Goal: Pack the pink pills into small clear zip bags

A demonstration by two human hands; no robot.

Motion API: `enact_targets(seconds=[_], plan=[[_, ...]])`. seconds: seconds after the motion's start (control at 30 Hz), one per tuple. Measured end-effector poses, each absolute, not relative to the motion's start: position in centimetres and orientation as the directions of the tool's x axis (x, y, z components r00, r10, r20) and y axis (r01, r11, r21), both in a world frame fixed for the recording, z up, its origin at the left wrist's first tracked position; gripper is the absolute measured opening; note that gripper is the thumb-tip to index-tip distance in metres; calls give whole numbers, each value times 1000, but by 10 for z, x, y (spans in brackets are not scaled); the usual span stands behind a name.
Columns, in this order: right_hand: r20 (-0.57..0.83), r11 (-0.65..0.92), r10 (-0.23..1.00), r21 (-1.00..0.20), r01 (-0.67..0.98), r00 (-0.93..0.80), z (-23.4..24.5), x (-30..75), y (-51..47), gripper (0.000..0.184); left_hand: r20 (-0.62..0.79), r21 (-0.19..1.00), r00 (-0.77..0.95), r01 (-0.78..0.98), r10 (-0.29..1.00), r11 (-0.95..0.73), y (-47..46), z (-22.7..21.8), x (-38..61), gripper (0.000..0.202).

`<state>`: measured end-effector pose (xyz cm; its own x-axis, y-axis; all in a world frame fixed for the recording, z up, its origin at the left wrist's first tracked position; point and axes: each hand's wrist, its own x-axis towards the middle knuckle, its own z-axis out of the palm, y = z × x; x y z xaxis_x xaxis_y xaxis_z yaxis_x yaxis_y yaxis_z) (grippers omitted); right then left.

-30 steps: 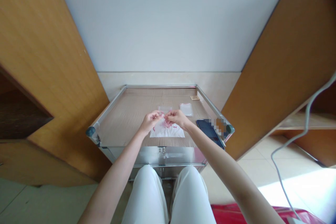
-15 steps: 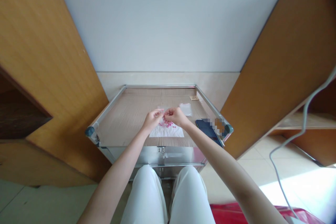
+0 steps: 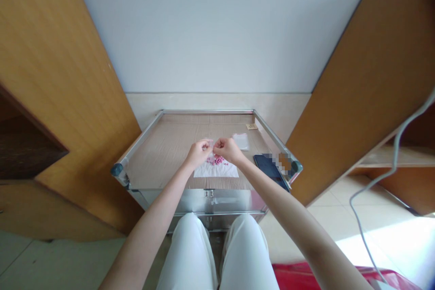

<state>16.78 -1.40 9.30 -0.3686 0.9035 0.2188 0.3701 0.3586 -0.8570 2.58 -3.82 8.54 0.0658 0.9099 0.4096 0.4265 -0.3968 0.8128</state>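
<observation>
My left hand (image 3: 197, 152) and my right hand (image 3: 225, 149) meet fingertip to fingertip above a white sheet (image 3: 216, 171) on the metal cart's tabletop (image 3: 163, 145). Both hands pinch a small clear plastic bag (image 3: 211, 145) between them. A small heap of pink beads (image 3: 217, 160) lies on the sheet just below the hands. What is inside the bag is too small to make out.
Another clear bag (image 3: 241, 140) lies behind my right hand. A dark phone (image 3: 268, 168) rests near the cart's right rail, a small tan tag (image 3: 252, 126) at the back. Wooden panels (image 3: 50, 81) flank both sides. A white cable (image 3: 377, 181) hangs at right.
Both hands have risen slightly off the white sheet with the small bag pinched between them, so the pink beads on the sheet now show below the fingers.
</observation>
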Motion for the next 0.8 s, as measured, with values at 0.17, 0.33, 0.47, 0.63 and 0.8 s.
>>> enact_targets(seconds=[0.17, 0.33, 0.47, 0.63, 0.8], plan=[[185, 342, 906, -848, 404, -380, 97, 167, -15, 3, 378, 821, 70, 435, 923, -369, -37, 90, 25, 15], [139, 294, 914, -873, 389, -380, 101, 165, -17, 5, 356, 836, 68, 422, 932, -350, -35, 92, 24, 16], [128, 273, 932, -863, 426, -338, 102, 165, -16, 4, 369, 813, 49, 466, 928, -348, -35, 93, 23, 17], [120, 269, 935, -854, 446, -333, 97, 169, -10, 2, 376, 776, 65, 523, 924, -352, -39, 100, 21, 18], [216, 338, 930, -822, 459, -298, 98, 167, -12, 7, 385, 736, 70, 579, 920, -352, -39, 104, 23, 20]])
